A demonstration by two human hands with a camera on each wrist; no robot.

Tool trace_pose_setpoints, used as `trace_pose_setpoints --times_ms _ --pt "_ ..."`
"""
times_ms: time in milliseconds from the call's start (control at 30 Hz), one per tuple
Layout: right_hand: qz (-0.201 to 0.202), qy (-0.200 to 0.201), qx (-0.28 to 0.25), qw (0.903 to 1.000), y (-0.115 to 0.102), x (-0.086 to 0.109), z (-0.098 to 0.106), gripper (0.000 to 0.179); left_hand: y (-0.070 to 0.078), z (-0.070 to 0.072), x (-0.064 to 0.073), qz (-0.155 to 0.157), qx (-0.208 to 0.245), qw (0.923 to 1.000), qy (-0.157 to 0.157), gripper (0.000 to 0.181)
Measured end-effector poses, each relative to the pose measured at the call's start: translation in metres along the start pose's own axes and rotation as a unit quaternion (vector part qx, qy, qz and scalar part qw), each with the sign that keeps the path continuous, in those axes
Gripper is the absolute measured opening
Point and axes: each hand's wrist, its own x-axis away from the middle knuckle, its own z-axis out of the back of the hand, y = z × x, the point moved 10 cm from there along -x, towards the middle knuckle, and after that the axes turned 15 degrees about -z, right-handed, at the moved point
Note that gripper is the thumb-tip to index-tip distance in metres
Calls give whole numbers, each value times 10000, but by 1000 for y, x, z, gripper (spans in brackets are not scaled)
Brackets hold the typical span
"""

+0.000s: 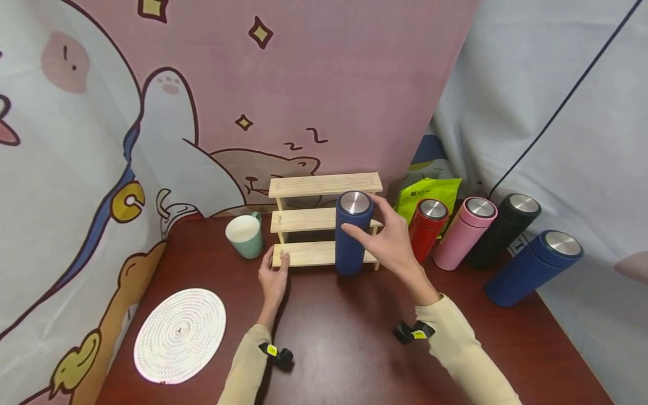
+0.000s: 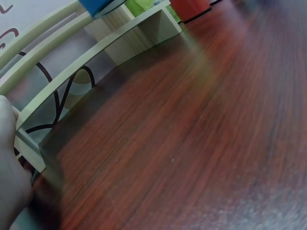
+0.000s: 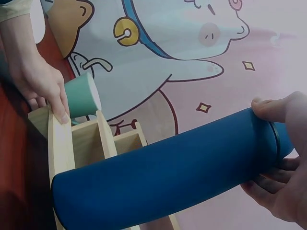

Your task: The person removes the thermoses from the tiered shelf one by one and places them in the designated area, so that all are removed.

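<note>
My right hand (image 1: pixel 390 233) grips a blue thermos bottle (image 1: pixel 349 247) near its steel-topped lid. The bottle stands about upright at the right part of a three-step wooden shelf (image 1: pixel 309 254), its base close to the lowest step; whether they touch I cannot tell. My left hand (image 1: pixel 274 279) pinches the left end of that lowest step, thumb on top. In the right wrist view the blue bottle (image 3: pixel 163 177) crosses in front of the steps. Only its base end (image 2: pixel 101 5) shows in the left wrist view, above the shelf.
Right of the shelf stand red (image 1: pixel 426 228), pink (image 1: pixel 466 233), black (image 1: pixel 503 230) and another blue thermos bottle (image 1: pixel 531 270), with a lime-green packet (image 1: pixel 440 190) behind. A mint mug (image 1: pixel 248 242) is left of the shelf; a round white woven mat (image 1: pixel 179 337) lies front left.
</note>
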Motion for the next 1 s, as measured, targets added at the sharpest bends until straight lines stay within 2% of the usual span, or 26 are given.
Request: trace_pose_setpoints --times_ms 233,500,733,1000 --pt "-270 199 263 9991 13 12 21 70 -1 3 1 10 -1 9999 115 50" --pt "-528 581 624 9950 30 24 50 69 -1 -2 0 25 152 9999 30 51" --pt "-633 573 420 9955 38 37 66 69 -1 -1 -1 -14 46 10000 -7 51" --pt "-852 794 649 9911 51 51 88 71 2 0 0 -154 -13 9998 102 50"
